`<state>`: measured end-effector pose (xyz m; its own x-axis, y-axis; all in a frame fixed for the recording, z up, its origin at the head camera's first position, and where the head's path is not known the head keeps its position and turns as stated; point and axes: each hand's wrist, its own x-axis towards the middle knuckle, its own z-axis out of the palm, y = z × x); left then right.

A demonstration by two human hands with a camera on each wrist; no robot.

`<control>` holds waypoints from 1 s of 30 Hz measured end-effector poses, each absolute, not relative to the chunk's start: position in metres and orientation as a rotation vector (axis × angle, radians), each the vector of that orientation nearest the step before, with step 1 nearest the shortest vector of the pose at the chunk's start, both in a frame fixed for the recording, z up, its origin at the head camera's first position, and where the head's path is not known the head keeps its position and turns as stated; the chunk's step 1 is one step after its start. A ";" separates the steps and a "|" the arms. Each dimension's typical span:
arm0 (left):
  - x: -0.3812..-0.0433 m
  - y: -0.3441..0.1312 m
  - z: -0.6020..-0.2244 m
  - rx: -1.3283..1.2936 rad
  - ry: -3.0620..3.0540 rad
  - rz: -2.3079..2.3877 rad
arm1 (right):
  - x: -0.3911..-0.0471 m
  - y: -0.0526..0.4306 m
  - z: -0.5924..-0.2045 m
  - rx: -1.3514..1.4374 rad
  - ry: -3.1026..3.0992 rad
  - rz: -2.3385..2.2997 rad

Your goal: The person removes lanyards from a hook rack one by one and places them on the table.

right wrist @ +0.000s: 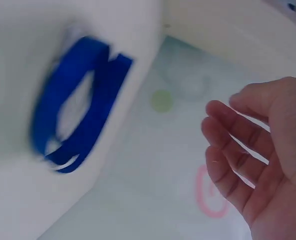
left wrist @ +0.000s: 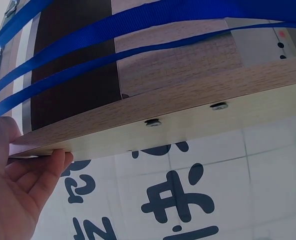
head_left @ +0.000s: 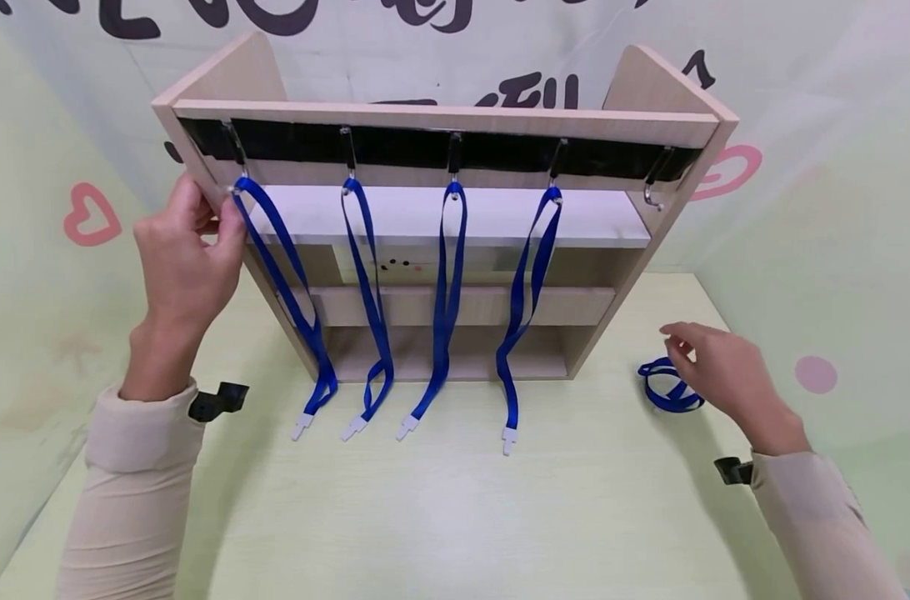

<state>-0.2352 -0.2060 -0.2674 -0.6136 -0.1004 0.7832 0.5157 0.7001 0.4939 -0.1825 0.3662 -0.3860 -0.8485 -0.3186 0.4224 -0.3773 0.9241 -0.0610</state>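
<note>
Nearest: beige sleeves (head_left: 136,500), each with a black wrist mount (head_left: 218,402), over a pale table (head_left: 440,517). Right hand (head_left: 725,367) is over the table's right side, fingers loosely bent, thumb and fingertips apart, nothing in grip. Coiled blue lanyard (head_left: 672,407) lies on the table just beside it; right wrist view shows a gap between the two, coil blurred. Left hand (head_left: 188,258) is clamped on the shelf unit's left side panel (left wrist: 152,105), near its upper front, thumb on one side, fingers round the other, next to the leftmost hanging lanyard (head_left: 317,346). Shelf unit (head_left: 455,112) has a black strip (head_left: 402,152) with five hooks (head_left: 455,154); first four from left carry one blue lanyard each, white clips (head_left: 407,427) at the lower ends. Behind: pale backdrop with black lettering (head_left: 275,17), pink heart (head_left: 91,215) at left.
</note>
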 end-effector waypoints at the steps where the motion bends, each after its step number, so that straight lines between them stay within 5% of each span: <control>1: -0.235 -0.206 -0.267 -0.317 -2.054 -0.919 | -0.182 0.361 -0.380 0.507 -2.625 0.220; 15: -0.235 -0.206 -0.267 -0.321 -2.050 -0.925 | -0.174 0.279 -0.301 0.689 -2.256 0.431; 30: -0.235 -0.205 -0.267 -0.310 -2.049 -0.918 | -0.180 0.195 -0.261 0.695 -2.195 0.504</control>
